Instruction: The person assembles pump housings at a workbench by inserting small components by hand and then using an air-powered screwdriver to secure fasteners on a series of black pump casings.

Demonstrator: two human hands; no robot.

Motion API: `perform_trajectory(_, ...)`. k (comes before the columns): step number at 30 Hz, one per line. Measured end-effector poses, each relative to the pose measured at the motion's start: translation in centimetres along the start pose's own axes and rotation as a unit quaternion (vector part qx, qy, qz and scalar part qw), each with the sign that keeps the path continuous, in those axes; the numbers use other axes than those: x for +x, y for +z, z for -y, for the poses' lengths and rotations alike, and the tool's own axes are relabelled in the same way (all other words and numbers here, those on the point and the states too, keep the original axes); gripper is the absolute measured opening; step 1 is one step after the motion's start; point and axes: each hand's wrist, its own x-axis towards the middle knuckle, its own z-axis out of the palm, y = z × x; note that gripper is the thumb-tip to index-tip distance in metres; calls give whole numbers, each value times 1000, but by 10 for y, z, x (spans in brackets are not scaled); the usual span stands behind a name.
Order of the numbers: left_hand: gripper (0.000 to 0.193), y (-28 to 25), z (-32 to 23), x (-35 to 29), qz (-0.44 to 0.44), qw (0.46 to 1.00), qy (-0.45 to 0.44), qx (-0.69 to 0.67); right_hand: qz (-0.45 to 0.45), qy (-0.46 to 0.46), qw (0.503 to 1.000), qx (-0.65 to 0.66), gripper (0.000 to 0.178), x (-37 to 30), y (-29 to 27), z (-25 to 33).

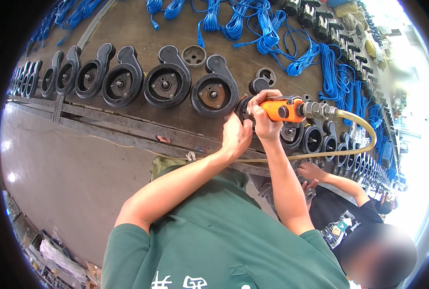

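My right hand [266, 118] is wrapped round an orange air-powered tool [284, 110] lying nearly level, its metal fitting and hose [368, 127] running off to the right. Under the tool and partly hidden by my hands is a black round housing [243, 107] on the bench. My left hand [237, 135] is closed at the near edge of that housing, some fingertips hidden. Just left of it sits another black housing [215, 95] with a metal plate and central shaft. The tool's working end is hidden behind my right hand.
A long row of similar black housings [122, 83] runs along the bench's front edge. Loose metal discs [194, 56] lie behind them. Bundles of blue cable [267, 31] cover the far side. To my right, a co-worker's hands [312, 172] are at the bench.
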Motion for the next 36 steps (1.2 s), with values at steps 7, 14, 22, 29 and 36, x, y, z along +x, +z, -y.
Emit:
perform_trajectory(7,50,1,-3,-5,-14,1000,-17,4,-16,-44,995,-87,35,4,6,6)
perform_trajectory(14,53,0,-4,-2,-5,998,-34,58,-129,-70,989,13,21,-21,-18,30)
perform_trajectory(22,49,2,0,1,1,997,-2,78,-137,-43,989,44,27,-36,-36,21)
perform_trajectory(29,51,2,-3,-2,-9,995,23,95,-153,-41,987,3,25,-33,-27,27)
perform_trajectory(36,51,1,-2,-3,-14,997,4,79,-64,-58,995,52,24,-41,-39,13)
